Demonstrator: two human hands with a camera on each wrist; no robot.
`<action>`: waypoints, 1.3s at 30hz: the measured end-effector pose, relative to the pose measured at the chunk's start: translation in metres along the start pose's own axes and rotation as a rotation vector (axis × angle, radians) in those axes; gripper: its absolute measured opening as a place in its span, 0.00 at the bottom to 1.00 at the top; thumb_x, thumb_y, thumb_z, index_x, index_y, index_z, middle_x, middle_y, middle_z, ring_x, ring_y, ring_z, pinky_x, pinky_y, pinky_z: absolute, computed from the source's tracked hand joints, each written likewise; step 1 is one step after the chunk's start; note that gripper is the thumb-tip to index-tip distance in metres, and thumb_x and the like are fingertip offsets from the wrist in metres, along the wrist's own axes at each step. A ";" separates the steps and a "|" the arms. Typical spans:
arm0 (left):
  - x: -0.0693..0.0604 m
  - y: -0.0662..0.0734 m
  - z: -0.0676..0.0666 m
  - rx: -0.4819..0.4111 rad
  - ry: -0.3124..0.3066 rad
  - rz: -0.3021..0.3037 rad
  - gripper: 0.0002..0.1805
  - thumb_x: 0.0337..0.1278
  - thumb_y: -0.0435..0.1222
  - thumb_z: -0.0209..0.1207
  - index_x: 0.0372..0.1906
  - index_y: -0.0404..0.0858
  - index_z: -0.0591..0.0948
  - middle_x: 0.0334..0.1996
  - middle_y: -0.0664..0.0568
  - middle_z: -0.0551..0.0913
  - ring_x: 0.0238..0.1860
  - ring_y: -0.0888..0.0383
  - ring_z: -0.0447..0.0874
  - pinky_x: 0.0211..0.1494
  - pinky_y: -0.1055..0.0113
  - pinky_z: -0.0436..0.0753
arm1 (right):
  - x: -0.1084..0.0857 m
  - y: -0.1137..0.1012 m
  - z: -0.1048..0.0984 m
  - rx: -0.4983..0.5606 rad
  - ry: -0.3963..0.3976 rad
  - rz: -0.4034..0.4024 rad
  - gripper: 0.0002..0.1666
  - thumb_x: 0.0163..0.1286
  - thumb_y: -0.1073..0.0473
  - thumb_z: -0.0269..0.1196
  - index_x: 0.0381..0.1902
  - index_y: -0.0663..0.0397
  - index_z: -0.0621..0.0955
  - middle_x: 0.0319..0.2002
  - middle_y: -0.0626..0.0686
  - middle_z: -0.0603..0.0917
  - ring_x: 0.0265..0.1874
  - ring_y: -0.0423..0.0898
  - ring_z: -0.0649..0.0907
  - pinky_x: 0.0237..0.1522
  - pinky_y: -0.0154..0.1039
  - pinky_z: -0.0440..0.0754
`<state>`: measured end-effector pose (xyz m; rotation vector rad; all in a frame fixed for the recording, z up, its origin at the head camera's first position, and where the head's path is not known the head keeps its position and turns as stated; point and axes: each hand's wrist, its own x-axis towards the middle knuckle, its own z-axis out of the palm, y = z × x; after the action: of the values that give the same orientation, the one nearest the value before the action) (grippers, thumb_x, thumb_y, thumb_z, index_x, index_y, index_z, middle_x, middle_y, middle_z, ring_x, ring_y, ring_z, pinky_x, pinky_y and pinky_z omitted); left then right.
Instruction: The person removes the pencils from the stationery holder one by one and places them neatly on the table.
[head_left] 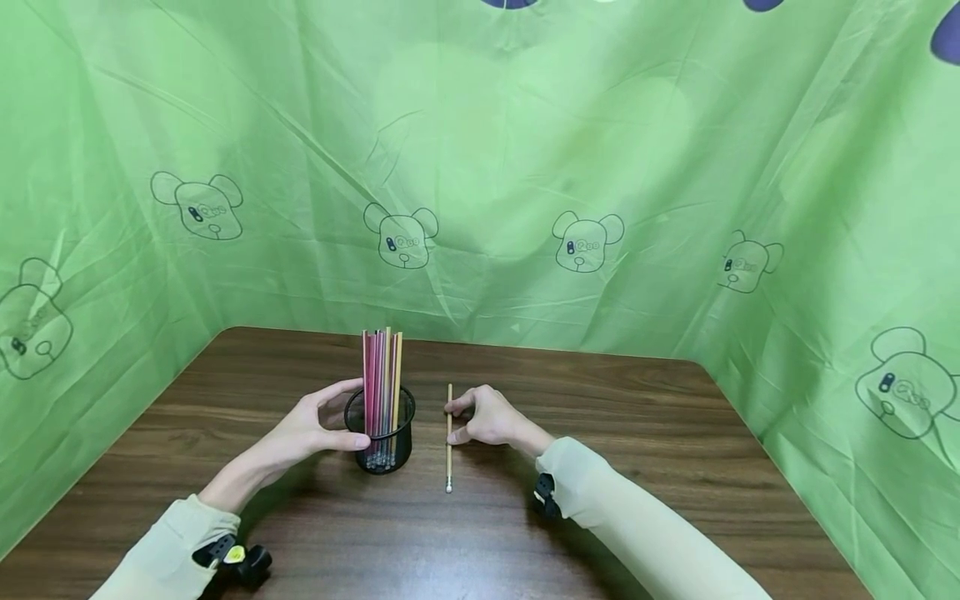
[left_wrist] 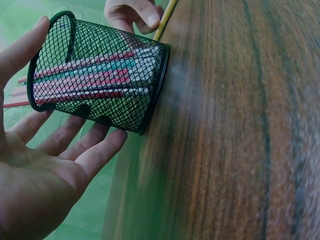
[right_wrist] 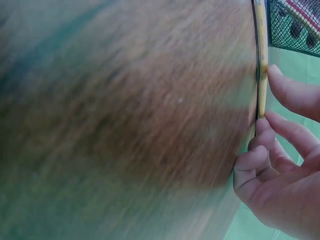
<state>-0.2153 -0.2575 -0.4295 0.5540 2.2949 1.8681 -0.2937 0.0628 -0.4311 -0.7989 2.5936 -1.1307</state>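
A black mesh pen holder (head_left: 385, 446) stands upright on the table, with several pencils (head_left: 382, 375) in it, mostly pink and red with some yellow. My left hand (head_left: 303, 433) holds the holder from its left, thumb at the front near the rim and fingers round the far side, as the left wrist view (left_wrist: 45, 185) also shows. To the right of the holder, a yellow pencil (head_left: 449, 462) lies on or just above the tabletop, its eraser end toward me. My right hand (head_left: 491, 417) holds its middle between thumb and index finger; the other fingers are curled beneath (right_wrist: 285, 185).
A brown wood-grain table (head_left: 600, 400) carries everything. Green cloth (head_left: 495, 167) printed with bear heads hangs behind the table and along both sides. Both wrists wear dark strapped devices, the left one (head_left: 232, 557) close to the tabletop.
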 end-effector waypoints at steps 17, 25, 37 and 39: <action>-0.002 -0.003 0.001 -0.006 0.009 0.014 0.46 0.60 0.33 0.74 0.80 0.36 0.64 0.72 0.35 0.73 0.68 0.38 0.75 0.62 0.63 0.76 | -0.009 -0.005 -0.006 -0.004 -0.015 -0.016 0.28 0.53 0.65 0.83 0.53 0.63 0.89 0.49 0.55 0.91 0.57 0.52 0.85 0.66 0.52 0.75; -0.002 -0.004 0.001 -0.007 0.013 0.012 0.47 0.59 0.33 0.74 0.80 0.35 0.64 0.71 0.34 0.73 0.68 0.39 0.75 0.62 0.63 0.76 | -0.016 -0.007 -0.008 -0.001 -0.007 0.012 0.29 0.54 0.64 0.83 0.56 0.58 0.89 0.48 0.50 0.91 0.46 0.41 0.84 0.59 0.44 0.78; -0.002 -0.003 0.001 0.005 0.027 -0.014 0.48 0.59 0.34 0.75 0.81 0.35 0.63 0.67 0.36 0.79 0.68 0.43 0.75 0.63 0.66 0.74 | -0.019 -0.014 -0.016 0.030 -0.004 -0.036 0.29 0.56 0.65 0.81 0.57 0.59 0.88 0.52 0.56 0.90 0.29 0.36 0.78 0.48 0.45 0.81; -0.001 -0.002 0.001 0.005 0.029 -0.013 0.48 0.59 0.34 0.75 0.81 0.35 0.64 0.67 0.36 0.78 0.68 0.42 0.75 0.63 0.67 0.74 | -0.019 -0.017 -0.016 0.042 0.007 -0.045 0.28 0.57 0.65 0.81 0.57 0.60 0.88 0.52 0.57 0.90 0.31 0.38 0.78 0.46 0.43 0.81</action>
<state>-0.2141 -0.2577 -0.4322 0.5143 2.3159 1.8772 -0.2774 0.0735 -0.4077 -0.8499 2.5605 -1.1980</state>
